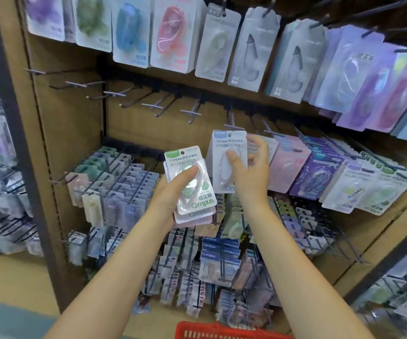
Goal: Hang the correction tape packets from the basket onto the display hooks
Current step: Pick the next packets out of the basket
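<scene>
A light, stiff carded packet (pixel 229 160) is pinched by the right hand (pixel 249 167) below its hang hole, while a slippery stack of packets (pixel 190 184) is gripped by the left hand (pixel 173 189).

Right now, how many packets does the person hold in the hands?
At least 3: the right hand holds one blue-topped packet up near the hooks; the left hand holds a stack, green-topped in front, with more behind, partly hidden.

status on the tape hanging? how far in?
Done: packets already hang on the middle row's right-side hooks, though who hung them isn't shown. In hand: the left hand holds a small stack; the right hand lifts a single packet toward a hook. Left: the stack, plus empty hooks upper left. The basket barely shows, contents hidden.
</scene>
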Demonstrator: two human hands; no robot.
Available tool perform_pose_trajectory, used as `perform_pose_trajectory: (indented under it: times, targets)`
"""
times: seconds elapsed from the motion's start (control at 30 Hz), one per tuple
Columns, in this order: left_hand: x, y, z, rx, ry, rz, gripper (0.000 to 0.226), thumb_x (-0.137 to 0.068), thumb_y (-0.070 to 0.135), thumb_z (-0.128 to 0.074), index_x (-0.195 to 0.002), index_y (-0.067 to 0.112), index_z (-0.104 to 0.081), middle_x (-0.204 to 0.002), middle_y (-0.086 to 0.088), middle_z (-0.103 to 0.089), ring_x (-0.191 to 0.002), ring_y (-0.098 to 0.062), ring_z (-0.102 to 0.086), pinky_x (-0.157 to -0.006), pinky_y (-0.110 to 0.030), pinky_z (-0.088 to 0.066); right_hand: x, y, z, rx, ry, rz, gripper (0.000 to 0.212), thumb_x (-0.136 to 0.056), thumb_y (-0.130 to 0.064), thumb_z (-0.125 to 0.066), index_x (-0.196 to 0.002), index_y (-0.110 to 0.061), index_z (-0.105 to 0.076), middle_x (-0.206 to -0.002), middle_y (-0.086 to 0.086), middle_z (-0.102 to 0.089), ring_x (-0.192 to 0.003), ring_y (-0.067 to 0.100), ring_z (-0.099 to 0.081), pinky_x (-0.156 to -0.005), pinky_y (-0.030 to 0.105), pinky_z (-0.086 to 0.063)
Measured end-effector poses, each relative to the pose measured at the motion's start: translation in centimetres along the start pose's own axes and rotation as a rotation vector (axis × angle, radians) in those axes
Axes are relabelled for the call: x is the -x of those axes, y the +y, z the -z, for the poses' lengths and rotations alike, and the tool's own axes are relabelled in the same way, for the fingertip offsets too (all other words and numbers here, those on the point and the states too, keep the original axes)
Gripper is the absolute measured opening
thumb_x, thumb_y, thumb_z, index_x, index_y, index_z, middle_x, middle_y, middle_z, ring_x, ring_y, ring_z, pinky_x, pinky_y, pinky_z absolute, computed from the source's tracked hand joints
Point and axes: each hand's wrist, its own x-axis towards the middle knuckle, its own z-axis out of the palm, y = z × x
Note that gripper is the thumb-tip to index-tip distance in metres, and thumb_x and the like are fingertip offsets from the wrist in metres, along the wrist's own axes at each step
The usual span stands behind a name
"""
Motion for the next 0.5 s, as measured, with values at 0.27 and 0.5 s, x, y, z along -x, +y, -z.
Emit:
perform_pose_trajectory:
  times: [0.27, 0.5]
  targets:
    - [-0.14, -0.6, 0.63, 0.018, -0.068, 0.022, 0.058, -0.081, 0.036, -0.078, -0.136, 0.024, -0.063, -0.124, -0.018, -0.072, -0.102, -0.041, -0.074, -0.067, -0.051, -0.061, -0.09, 0.2, -0.03, 0.226, -0.044, 0.121, 0.029, -0.096, -0.027, -0.068, -0.124, -0.023, -0.062, -0.127, -0.01, -0.063, -0.119, 0.007, -0.053, -0.097, 0.016, -0.039]
    - [-0.07, -0.35, 0.93, 0.019, -0.035, 0.015, 0.065, -0.078, 0.036, -0.08, -0.139, 0.021, -0.061, -0.127, -0.018, -0.071, -0.11, -0.042, -0.072, -0.077, -0.053, -0.06, 0.34, 0.7, 0.1, 0.238, -0.066, 0.097, 0.033, -0.097, -0.028, -0.066, -0.129, -0.022, -0.061, -0.132, -0.01, -0.061, -0.125, 0.009, -0.052, -0.104, 0.025, -0.039]
